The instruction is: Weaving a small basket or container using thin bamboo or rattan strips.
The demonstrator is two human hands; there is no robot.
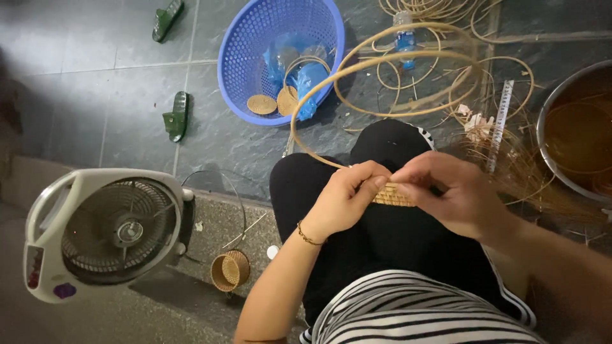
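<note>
Your hands cover most of the woven piece (pixel 394 195). The metal basin (pixel 574 130) runs off the right edge, the rattan coils (pixel 440 13) off the top. The blue basket's (pixel 239 57) plastic-wrapped contents are unclear.

Dark tiled floor (pixel 127 51) under blue basket (pixel 239 70), white fan (pixel 105 232), green sandals (pixel 175 116) (one apart), loose rattan coils (pixel 446 70).
</note>
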